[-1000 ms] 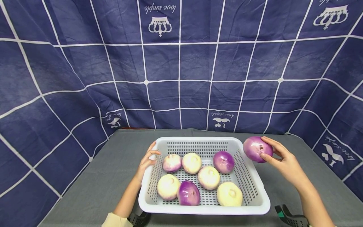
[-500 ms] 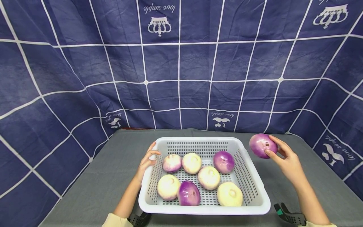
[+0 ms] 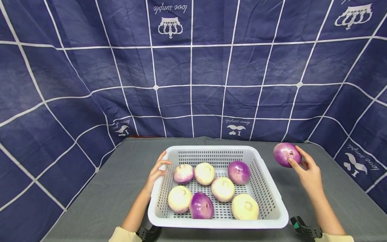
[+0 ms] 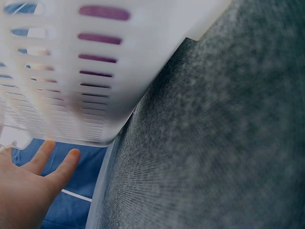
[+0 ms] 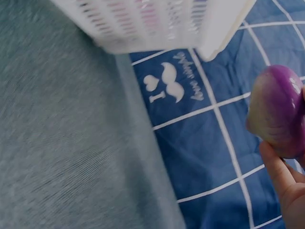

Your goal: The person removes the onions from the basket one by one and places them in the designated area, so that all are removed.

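Note:
My right hand [image 3: 311, 171] holds a purple onion [image 3: 287, 154] in the air beyond the basket's right side, thumb across its near face and fingers behind it. In the right wrist view the same onion [image 5: 276, 112] shows a purple side and a pale end, with fingertips underneath. At the left, my left hand [image 3: 155, 174] grips the rim of a white perforated plastic basket [image 3: 217, 223]; some fingertips lap over the rim. Its spread fingers [image 4: 64, 169] show by the outer wall in the left wrist view. Several onions lie in the basket, some pale [image 3: 204, 173], some purple [image 3: 201, 205].
A grey cloth [image 3: 112, 181] covers the table under the basket. Behind and at both sides hangs a blue curtain [image 3: 208, 67] with white grid lines. Black bands [image 3: 308, 228] are on both wrists.
My right hand has carried the purple onion to the right, away from the basket's rim. The left hand, the basket and the onions in it have stayed in place.

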A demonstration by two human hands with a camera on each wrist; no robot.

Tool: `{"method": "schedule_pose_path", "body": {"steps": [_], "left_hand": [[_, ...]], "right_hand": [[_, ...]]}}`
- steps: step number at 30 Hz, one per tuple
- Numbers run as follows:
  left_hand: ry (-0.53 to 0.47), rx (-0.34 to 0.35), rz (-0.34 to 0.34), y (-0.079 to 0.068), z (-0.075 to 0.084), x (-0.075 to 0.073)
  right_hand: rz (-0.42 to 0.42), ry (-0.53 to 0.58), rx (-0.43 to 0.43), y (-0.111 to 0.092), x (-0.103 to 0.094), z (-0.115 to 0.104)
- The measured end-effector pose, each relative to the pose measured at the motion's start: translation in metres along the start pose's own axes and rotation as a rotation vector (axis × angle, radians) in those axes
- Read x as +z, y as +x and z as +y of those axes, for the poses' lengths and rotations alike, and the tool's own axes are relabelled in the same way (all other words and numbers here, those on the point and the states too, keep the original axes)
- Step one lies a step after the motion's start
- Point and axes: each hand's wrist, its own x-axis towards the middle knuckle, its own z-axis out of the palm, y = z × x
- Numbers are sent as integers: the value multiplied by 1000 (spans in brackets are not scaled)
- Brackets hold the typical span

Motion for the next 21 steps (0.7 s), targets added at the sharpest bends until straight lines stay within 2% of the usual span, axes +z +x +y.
{"method": "schedule_pose_path", "body": {"steps": [4,9,21], "left_hand": [[1,-2,4,0,0,1],[-6,10,1,0,0,1],[-45,17,-8,0,4,2]], "right_hand": [[15,-9,72,3,2,12],[-35,-105,133,4,1,22],[-95,-182,88,1,8,47]]}}
